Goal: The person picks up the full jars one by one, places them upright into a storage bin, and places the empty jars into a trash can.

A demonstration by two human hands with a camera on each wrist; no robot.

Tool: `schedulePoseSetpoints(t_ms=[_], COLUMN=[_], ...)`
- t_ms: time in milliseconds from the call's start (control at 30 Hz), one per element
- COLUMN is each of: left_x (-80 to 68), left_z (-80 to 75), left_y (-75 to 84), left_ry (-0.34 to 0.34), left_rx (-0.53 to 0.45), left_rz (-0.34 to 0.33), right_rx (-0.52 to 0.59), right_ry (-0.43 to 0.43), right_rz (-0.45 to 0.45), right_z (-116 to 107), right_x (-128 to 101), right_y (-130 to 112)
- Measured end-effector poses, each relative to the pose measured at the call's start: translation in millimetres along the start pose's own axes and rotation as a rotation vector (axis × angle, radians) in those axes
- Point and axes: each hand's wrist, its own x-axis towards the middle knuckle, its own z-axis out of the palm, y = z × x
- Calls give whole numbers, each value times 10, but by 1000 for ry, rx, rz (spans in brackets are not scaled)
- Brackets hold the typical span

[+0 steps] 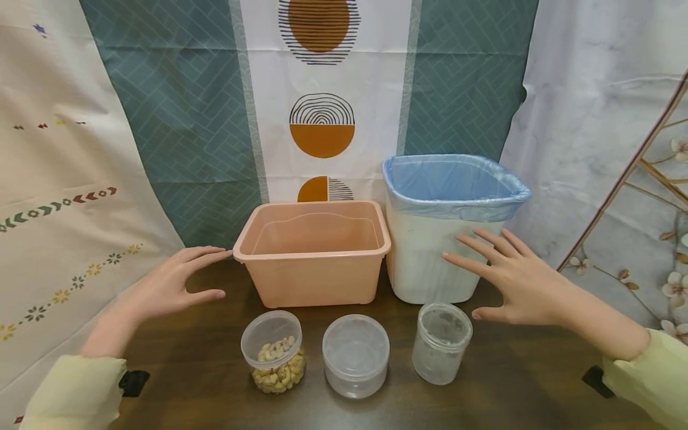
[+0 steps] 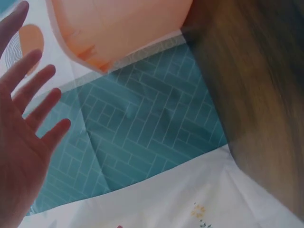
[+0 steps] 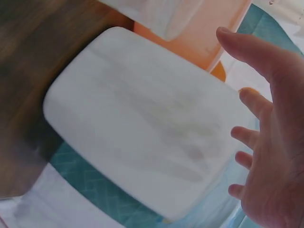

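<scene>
Both hands were released and held nothing: the left hand (image 1: 166, 286) hovered with fingers spread just beside the left rim of the pink tub (image 1: 314, 254), and the right hand (image 1: 507, 278) hovered, fingers straight, in front of the white bin (image 1: 430, 263) with its blue liner (image 1: 454, 185); contact with either container could not be confirmed from any view. The tub and bin stood side by side at the back of the dark wooden table (image 1: 516, 376), against the hanging patterned cloth (image 1: 188, 119). Three clear jars stood in a row near the front edge: the jar of cashews (image 1: 274, 352), the empty wide jar (image 1: 356, 356) and the narrow empty jar (image 1: 442, 341). Judged risks: the right thumb was close to the narrow jar, so a low inward sweep could tip it; the cashew jar seemed to be open, so a knock from the left wrist or sleeve could spill nuts; the light bin could slide or tip if pressed on one side only; the liner could pull off its rim if snagged by fingers
</scene>
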Motion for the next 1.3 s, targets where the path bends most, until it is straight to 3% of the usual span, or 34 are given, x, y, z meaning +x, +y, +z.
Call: schedulePoseSetpoints(t_ms=[267,767,933,1067,1300], left_x=[99,296,342,367,416], left_z=[108,391,518,594,688], left_y=[29,113,100,77,28], left_ry=[79,319,339,332,374], left_rx=[-55,-167,-260,-307,-323], left_rz=[-27,33,41,8,-4], right_rx=[29,41,54,66,81], right_ry=[-37,-34,-41,-62,-74], right_rz=[-45,-150,-172,-176,-203], right_z=[-72,-82,-77,-76,-57], right_x=[236,718,823,889,1032], right_y=[-85,-301,-364,-406,-479])
